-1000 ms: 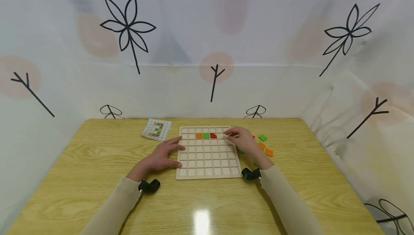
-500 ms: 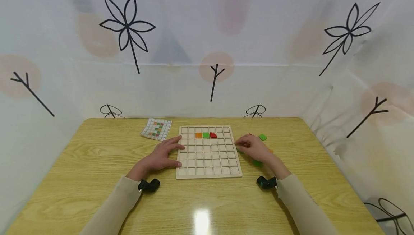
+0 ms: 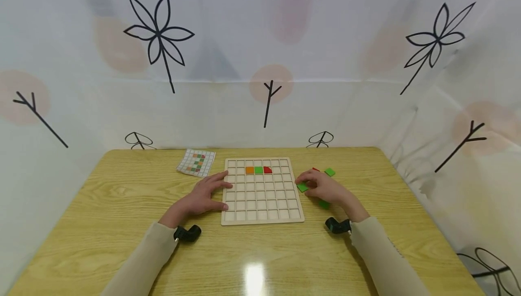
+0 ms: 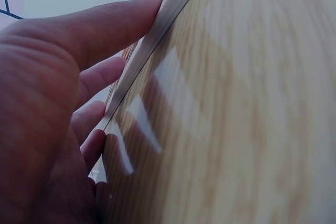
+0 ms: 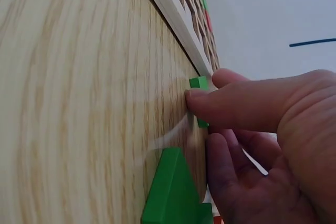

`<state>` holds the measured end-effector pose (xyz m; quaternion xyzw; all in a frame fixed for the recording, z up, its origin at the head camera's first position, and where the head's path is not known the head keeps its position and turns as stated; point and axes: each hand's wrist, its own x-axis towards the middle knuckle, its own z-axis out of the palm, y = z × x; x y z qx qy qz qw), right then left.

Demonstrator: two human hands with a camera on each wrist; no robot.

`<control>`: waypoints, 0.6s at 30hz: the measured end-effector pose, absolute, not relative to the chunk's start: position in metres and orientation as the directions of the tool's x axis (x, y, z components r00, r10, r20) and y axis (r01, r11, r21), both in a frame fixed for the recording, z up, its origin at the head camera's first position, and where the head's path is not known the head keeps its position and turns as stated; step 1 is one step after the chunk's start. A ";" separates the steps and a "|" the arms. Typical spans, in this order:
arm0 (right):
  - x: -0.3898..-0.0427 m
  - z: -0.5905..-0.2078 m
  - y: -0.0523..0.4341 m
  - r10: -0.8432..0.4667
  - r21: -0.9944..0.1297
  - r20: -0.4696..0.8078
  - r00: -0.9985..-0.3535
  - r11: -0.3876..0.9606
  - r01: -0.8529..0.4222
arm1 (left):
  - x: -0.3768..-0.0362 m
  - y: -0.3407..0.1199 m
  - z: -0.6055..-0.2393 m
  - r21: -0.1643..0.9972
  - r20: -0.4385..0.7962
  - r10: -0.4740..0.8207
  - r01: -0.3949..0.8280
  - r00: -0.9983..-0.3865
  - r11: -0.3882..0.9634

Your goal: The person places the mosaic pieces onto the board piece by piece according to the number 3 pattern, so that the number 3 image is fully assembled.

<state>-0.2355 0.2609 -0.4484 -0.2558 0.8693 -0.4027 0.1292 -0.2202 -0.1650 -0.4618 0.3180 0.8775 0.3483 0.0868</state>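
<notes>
A square wooden grid board [image 3: 262, 222] lies in the middle of the table. Near its top, an orange tile [image 3: 249, 170], a green tile [image 3: 258, 170] and a red tile with one rounded corner [image 3: 267, 170] sit side by side in cells. My left hand [image 3: 203, 194] rests its spread fingertips and thumb along the board's left edge. By the right edge, my right hand [image 3: 325, 188] has thumb and index finger at opposite sides of another green tile [image 3: 302, 187], pinching it near the tabletop. The right wrist view shows the thumb covering part of that tile [image 5: 198, 83].
Left of the board lies a paper card [image 3: 197, 162] printed with a coloured grid pattern. Loose tiles lie around my right hand: a green one [image 3: 329, 172] behind, a partly hidden red one [image 3: 315, 169], and a green one [image 3: 324, 204] under the wrist. A patterned cloth [image 3: 228, 115] stands behind the table.
My right hand has moved from above the board's upper right to the loose tiles on the right, and its fingers have come around a green tile. The left hand has stayed put.
</notes>
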 end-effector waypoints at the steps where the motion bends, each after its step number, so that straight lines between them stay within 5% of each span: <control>1: -0.235 -0.448 0.260 -0.547 -0.761 -0.018 -0.837 0.551 -0.344 | -0.220 -0.165 -0.462 0.667 0.068 0.619 0.497 -0.783 0.556; 18: -0.238 -0.448 0.253 -0.440 -0.725 -0.095 -0.893 0.646 -0.241 | -0.221 -0.166 -0.463 0.673 0.056 0.613 0.483 -0.788 0.560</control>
